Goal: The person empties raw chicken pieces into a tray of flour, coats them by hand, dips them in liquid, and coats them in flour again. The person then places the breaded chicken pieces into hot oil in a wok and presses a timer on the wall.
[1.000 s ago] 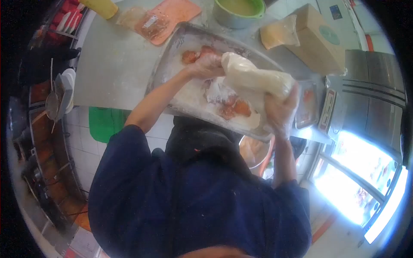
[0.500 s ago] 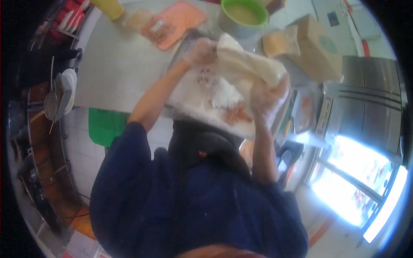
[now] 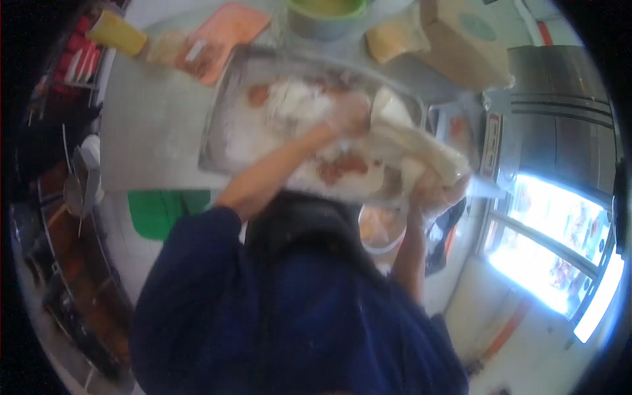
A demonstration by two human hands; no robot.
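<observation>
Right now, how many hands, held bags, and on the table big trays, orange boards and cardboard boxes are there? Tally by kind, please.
Hands: 2 (left hand, right hand)
Held bag: 1
Big tray: 1
Orange board: 1
Cardboard box: 1
Total: 6

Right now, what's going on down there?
The person's right hand grips one end of a pale bag at the right end of a metal tray. The left hand is by the bag's other end, too blurred to tell if it touches. White powder and reddish pieces lie in the tray.
</observation>
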